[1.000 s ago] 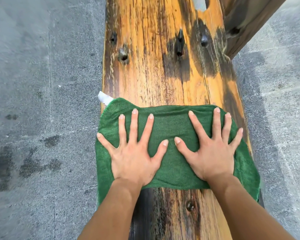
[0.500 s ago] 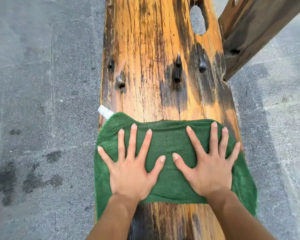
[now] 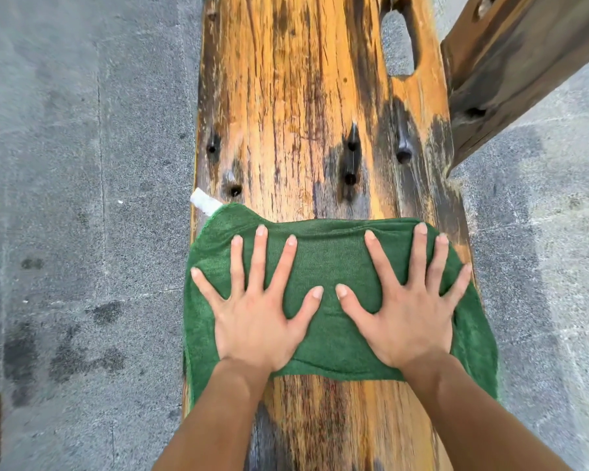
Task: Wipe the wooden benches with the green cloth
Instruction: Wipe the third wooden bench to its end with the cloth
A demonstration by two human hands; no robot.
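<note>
head view: left hand [image 3: 252, 321], right hand [image 3: 408, 317] slid green cloth [image 3: 330, 260] up bench [image 3: 303, 96].

Fwd along bench [image 3: 303, 96] open; angled beam [image 3: 510, 66] crowds far rt edge (by oval hole [image 3: 397, 45]).

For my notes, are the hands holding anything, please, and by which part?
Nothing is gripped: the left hand and right hand press flat, fingers spread, on the green cloth.

Left hand [image 3: 252, 321], right hand [image 3: 409, 317]: flat, splayed
</note>
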